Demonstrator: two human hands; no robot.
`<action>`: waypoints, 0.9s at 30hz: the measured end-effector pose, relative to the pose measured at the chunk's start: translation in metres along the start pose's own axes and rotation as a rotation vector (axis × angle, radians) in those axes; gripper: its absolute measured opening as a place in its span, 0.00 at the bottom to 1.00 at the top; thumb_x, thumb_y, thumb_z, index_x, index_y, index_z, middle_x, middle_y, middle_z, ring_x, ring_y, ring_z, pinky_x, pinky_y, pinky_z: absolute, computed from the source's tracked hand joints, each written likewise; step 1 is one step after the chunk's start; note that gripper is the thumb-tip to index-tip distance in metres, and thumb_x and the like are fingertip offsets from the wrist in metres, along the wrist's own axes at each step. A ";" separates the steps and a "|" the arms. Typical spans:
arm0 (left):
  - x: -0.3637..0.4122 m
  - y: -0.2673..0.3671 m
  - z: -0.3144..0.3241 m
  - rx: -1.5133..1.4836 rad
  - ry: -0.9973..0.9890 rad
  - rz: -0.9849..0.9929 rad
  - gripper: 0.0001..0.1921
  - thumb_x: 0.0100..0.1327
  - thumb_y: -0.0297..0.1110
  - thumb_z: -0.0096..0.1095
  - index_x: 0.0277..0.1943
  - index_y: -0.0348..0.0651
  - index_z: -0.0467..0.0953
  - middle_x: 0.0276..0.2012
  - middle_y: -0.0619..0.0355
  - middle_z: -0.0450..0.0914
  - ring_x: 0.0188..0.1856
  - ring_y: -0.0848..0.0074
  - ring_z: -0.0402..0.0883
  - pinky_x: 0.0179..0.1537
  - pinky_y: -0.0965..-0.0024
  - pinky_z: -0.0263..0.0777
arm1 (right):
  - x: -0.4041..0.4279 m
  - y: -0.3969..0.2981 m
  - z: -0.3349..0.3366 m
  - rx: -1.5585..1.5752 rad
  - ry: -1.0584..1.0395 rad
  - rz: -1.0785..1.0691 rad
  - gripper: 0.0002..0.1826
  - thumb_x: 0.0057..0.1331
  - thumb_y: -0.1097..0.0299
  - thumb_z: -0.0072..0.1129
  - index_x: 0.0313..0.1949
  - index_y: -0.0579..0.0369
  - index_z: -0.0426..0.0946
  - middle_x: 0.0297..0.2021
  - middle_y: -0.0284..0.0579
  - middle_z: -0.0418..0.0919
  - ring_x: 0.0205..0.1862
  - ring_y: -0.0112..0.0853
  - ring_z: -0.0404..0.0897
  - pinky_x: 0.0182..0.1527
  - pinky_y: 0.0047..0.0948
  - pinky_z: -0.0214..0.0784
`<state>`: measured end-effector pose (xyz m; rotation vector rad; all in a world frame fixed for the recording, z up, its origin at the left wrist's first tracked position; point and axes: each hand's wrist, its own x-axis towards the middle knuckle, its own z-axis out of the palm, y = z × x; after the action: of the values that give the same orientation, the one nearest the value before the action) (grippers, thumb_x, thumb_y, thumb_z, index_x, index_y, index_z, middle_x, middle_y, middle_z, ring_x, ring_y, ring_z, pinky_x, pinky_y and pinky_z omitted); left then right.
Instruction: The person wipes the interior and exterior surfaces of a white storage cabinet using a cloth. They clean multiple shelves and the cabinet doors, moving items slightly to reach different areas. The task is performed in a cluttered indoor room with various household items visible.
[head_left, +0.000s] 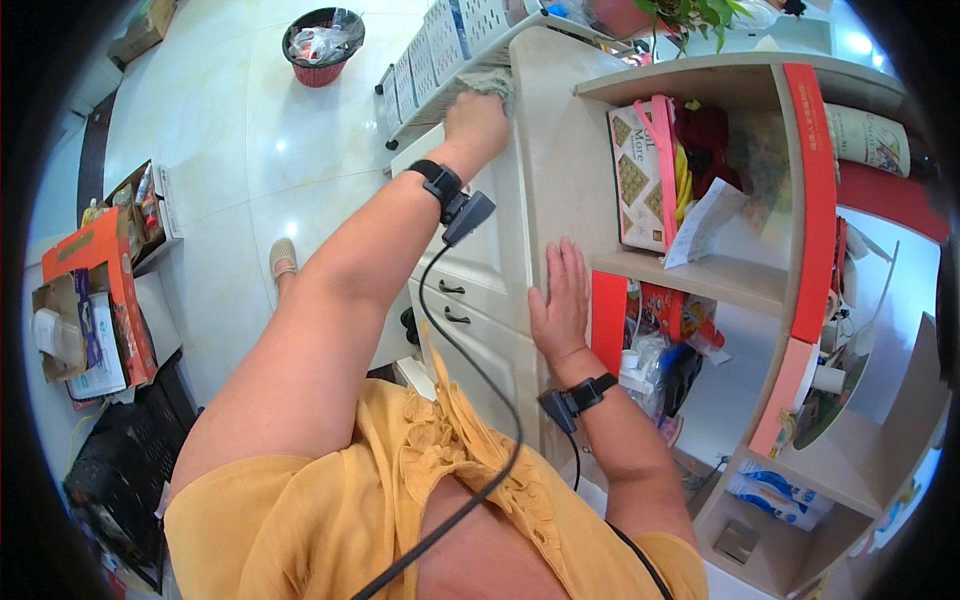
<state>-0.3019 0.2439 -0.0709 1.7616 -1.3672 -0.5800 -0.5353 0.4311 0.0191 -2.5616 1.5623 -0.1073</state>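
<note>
A grey-green cloth (487, 81) is bunched under my left hand (477, 124), which is closed over it. That hand presses near the far end of a cream cabinet (491, 247), beside the white slotted storage cart. Flat against the cabinet's upright side panel, by the front edge of the open shelves (697, 274), rests my right hand (562, 300) with its fingers extended and nothing held. Below the hands, two dark drawer handles (454, 315) show on the cabinet front. Both wrists wear black straps with cabled devices.
The white slotted cart (427, 64) stands past the cabinet's end. A red-black waste basket (322, 52) sits on the tiled floor. Boxes (105, 292) and a black crate (127, 450) are at left. A patterned box (636, 176) and a loose paper (701, 221) occupy the shelf.
</note>
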 end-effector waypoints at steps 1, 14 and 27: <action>-0.008 -0.004 0.001 -0.022 -0.040 0.006 0.11 0.59 0.28 0.57 0.36 0.34 0.87 0.39 0.35 0.86 0.42 0.43 0.86 0.47 0.46 0.81 | 0.000 0.001 0.001 -0.002 0.002 -0.005 0.40 0.64 0.65 0.61 0.74 0.59 0.60 0.76 0.61 0.57 0.78 0.58 0.53 0.78 0.54 0.43; -0.146 -0.068 0.025 -0.391 -0.316 -0.447 0.19 0.64 0.31 0.53 0.53 0.25 0.75 0.51 0.28 0.80 0.56 0.37 0.78 0.62 0.49 0.71 | 0.047 -0.039 -0.031 -0.050 -0.046 -0.059 0.40 0.67 0.56 0.64 0.74 0.58 0.62 0.76 0.62 0.57 0.77 0.59 0.55 0.77 0.56 0.45; -0.085 -0.069 0.058 -0.644 -0.052 -0.095 0.20 0.74 0.40 0.50 0.50 0.26 0.77 0.53 0.29 0.78 0.56 0.38 0.76 0.61 0.51 0.67 | 0.160 -0.024 -0.002 -0.013 -0.139 -0.443 0.36 0.64 0.42 0.62 0.68 0.45 0.74 0.71 0.46 0.70 0.74 0.52 0.63 0.74 0.59 0.50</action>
<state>-0.3331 0.3113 -0.1700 1.2907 -0.9774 -0.9953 -0.4410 0.2995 0.0227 -2.8096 0.9324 0.0358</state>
